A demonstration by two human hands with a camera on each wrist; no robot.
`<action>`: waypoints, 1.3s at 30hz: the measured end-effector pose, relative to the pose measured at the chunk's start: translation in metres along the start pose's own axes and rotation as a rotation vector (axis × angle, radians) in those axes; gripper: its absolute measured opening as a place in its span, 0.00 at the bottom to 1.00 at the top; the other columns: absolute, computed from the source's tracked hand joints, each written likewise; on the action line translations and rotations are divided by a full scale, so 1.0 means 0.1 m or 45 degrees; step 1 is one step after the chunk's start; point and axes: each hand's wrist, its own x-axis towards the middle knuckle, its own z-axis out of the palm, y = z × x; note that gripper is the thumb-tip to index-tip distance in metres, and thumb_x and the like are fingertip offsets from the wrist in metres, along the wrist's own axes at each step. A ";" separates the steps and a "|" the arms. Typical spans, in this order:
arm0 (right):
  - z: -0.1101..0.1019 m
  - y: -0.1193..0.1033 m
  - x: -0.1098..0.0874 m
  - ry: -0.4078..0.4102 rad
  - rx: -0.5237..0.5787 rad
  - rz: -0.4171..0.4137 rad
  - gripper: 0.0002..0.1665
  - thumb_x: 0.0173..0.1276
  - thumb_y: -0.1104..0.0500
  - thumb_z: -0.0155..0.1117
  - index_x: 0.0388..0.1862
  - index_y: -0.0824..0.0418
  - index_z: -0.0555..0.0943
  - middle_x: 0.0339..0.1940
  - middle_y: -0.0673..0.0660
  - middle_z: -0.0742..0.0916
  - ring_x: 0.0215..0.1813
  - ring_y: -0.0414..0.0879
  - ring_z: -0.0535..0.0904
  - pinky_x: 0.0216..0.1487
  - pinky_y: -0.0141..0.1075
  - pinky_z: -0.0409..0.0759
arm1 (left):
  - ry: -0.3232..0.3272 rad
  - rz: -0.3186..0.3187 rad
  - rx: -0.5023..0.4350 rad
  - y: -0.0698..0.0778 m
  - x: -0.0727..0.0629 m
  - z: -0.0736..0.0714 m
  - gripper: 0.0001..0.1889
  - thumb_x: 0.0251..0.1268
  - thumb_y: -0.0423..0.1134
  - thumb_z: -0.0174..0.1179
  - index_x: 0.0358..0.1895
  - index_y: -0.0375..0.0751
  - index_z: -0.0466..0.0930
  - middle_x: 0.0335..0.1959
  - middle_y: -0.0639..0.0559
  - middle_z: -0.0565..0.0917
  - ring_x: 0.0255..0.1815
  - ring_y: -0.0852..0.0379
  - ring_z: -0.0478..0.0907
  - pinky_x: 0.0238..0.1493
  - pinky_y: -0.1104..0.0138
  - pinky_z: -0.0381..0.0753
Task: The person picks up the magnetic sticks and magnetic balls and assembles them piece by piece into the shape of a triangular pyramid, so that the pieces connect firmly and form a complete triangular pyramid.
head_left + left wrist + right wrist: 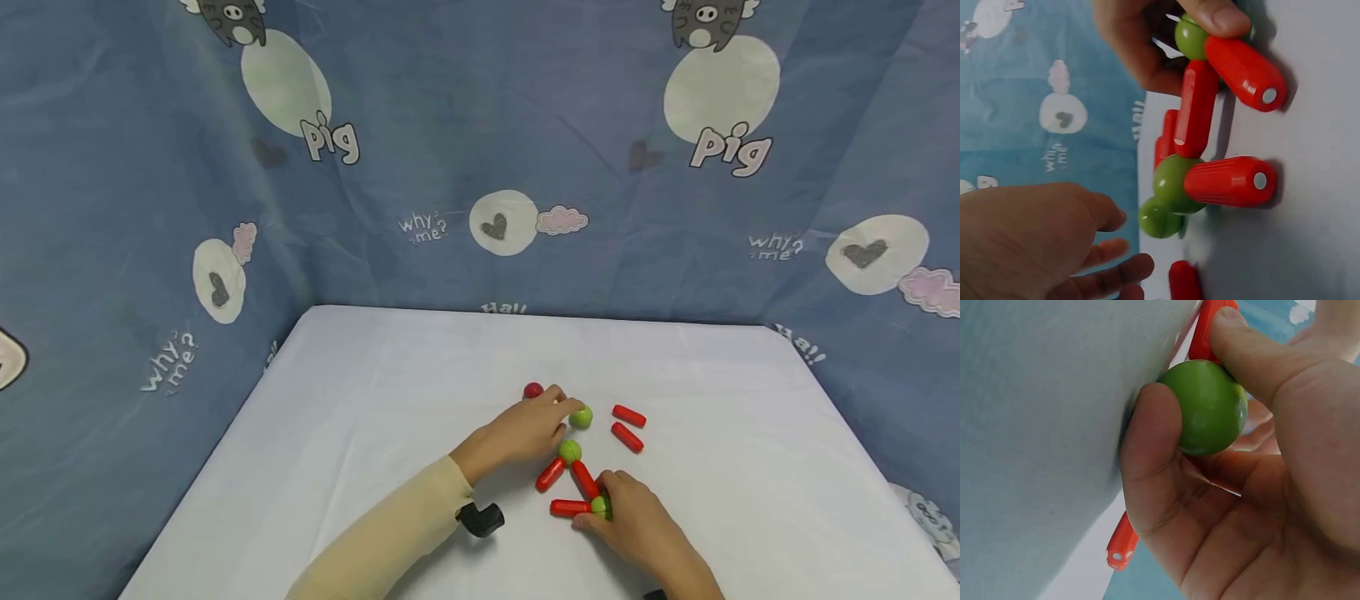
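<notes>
Saw right hand [637, 521] gripping a green ball [601, 507], two red sticks [570, 507] meeting it, lower right of centre in the head view. Saw left hand [521, 432] with fingers relaxed, holding nothing, just beside a separate green ball [581, 417] slightly higher up the frame; couldn't confirm contact. Judged balls and sticks light, stiff, slick, hardly fragile, balls prone to rolling. Read pale end discs [1269, 95] as likely magnets. Favoured pinching balls round the middle, sticks mid-length.
</notes>
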 end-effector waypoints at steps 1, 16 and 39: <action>0.00 0.00 0.00 -0.002 0.004 -0.002 0.31 0.52 0.44 0.82 0.45 0.62 0.81 0.29 0.50 0.76 0.32 0.43 0.70 0.32 0.33 0.69 | -0.001 0.011 0.016 0.01 0.05 0.01 0.23 0.77 0.41 0.55 0.72 0.56 0.72 0.63 0.52 0.76 0.43 0.62 0.79 0.50 0.70 0.83; 0.00 0.01 0.00 -0.036 -0.027 0.014 0.34 0.52 0.43 0.82 0.50 0.62 0.81 0.32 0.50 0.78 0.33 0.43 0.71 0.34 0.35 0.71 | -0.065 0.077 0.144 0.05 0.37 0.10 0.23 0.79 0.43 0.55 0.73 0.58 0.71 0.65 0.53 0.79 0.58 0.59 0.81 0.59 0.66 0.82; -0.03 0.02 0.00 -0.047 -0.028 0.026 0.33 0.52 0.42 0.82 0.49 0.62 0.81 0.31 0.50 0.77 0.32 0.43 0.71 0.33 0.35 0.70 | 0.037 0.007 0.003 0.04 0.21 0.01 0.23 0.76 0.44 0.57 0.72 0.51 0.72 0.62 0.48 0.78 0.52 0.59 0.80 0.59 0.66 0.82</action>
